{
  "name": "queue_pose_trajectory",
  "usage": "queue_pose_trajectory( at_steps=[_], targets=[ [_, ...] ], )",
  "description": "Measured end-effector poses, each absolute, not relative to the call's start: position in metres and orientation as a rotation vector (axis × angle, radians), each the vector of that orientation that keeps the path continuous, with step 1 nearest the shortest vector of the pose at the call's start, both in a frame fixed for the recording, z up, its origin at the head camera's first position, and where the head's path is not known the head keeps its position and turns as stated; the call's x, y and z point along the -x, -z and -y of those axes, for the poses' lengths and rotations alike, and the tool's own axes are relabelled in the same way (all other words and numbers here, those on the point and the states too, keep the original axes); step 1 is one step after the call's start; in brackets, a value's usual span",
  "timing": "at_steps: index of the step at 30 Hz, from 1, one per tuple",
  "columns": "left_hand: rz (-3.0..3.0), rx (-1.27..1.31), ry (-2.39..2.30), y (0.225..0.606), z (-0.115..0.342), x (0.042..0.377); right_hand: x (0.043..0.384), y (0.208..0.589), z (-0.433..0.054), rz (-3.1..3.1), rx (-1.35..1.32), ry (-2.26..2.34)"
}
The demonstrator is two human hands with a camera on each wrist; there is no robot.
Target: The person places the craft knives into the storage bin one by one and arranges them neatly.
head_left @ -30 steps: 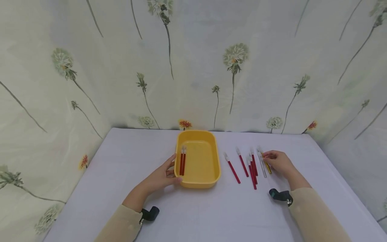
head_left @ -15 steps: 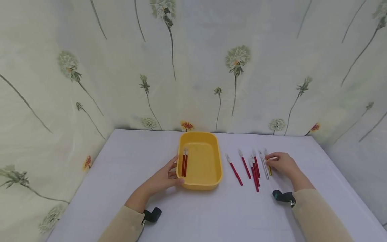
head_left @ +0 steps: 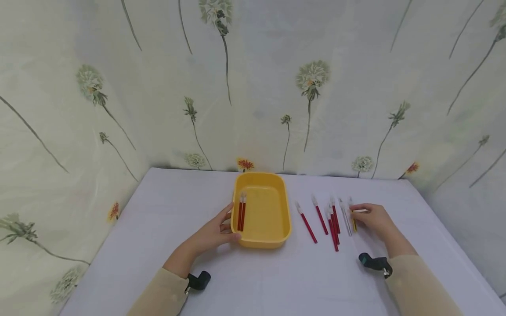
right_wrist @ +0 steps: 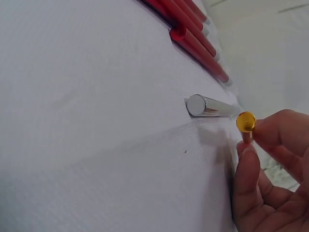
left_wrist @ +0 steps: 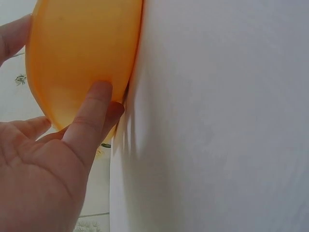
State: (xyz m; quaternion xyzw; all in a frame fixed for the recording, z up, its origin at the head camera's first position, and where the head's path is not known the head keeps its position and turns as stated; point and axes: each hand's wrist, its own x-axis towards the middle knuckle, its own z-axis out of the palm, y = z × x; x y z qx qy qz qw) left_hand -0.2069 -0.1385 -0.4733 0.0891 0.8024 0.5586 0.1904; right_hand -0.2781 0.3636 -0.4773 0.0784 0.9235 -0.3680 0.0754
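At the near left corner of a yellow tray (head_left: 282, 219), my left hand (head_left: 213, 230) grips the outside, thumb on the near wall and fingers along the left side. The left wrist view shows the tray's wall (left_wrist: 82, 53) against these fingers (left_wrist: 91, 113). Two red pen-like sticks (head_left: 241, 215) with clear caps lie side by side inside. My right hand (head_left: 373, 218) pinches a gold pen-like stick (right_wrist: 246, 122) between thumb and fingers; its round end faces the right wrist camera. Just left of it a silver stick (right_wrist: 212, 106) lies on the cloth.
Several red capped sticks (head_left: 307, 226) lie between the tray and the silver stick, some touching or overlapping. White cloth (head_left: 261, 281) covers the table, and a flower-printed curtain (head_left: 261, 87) stands behind it. A small black camera (head_left: 373, 262) sits on each wrist.
My right hand has shifted slightly right with the gold stick, which now stands a little farther from the silver one. My left hand keeps its place on the tray; the head view has shifted slightly.
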Motion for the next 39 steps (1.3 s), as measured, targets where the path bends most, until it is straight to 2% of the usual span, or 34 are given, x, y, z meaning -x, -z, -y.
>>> queue_pose_trajectory(
  at_steps=[9, 39],
  targets=[
    [-2.273, -0.239, -1.555, 0.476, 0.138, 0.208, 0.264, 0.463, -0.356, -2.666, -0.358, 1.250],
    [-2.243, -0.275, -1.579, 0.470, 0.139, 0.204, 0.236, 0.408, -0.275, -2.559, -0.094, 1.636]
  ],
)
